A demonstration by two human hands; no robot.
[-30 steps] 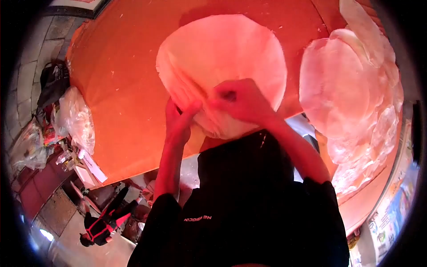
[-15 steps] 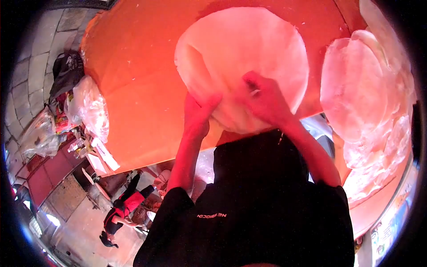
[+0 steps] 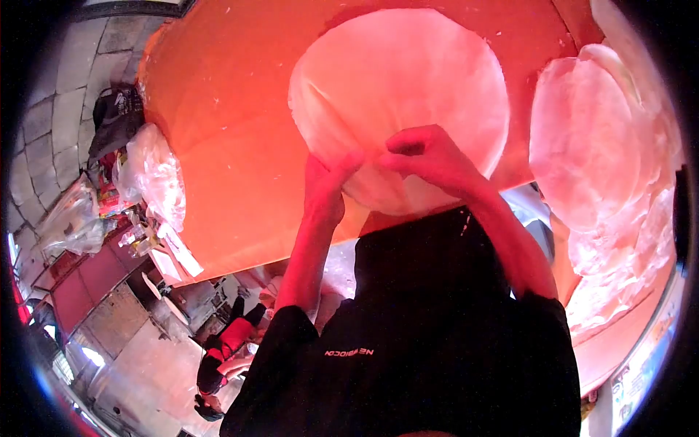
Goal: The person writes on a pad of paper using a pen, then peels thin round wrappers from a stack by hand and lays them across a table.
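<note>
A large, thin, pale round sheet [image 3: 408,73], like a flat dough wrapper, lies across the near part of the orange tabletop [image 3: 226,167]. A crease runs down its left side toward my hands. My left hand [image 3: 325,186] grips the sheet's near left edge, thumb on top and the other fingers hidden beneath. Over the lower middle of the sheet, my right hand [image 3: 433,160] is curled, with thumb and forefinger tips brought together in a pinch near the surface. What lies between those tips is too small to make out.
Overlapping pale round sheets [image 3: 582,138] are piled at the right. Plastic bags [image 3: 156,175] and a dark bag [image 3: 116,120] sit by the table's left edge. Beyond the near left edge, a person in red and black [image 3: 226,349] bends over on the floor area.
My right hand has turned and its fingertips have shifted slightly left, toward my left hand. The left hand keeps its hold. The person at lower left has moved a little right in view.
</note>
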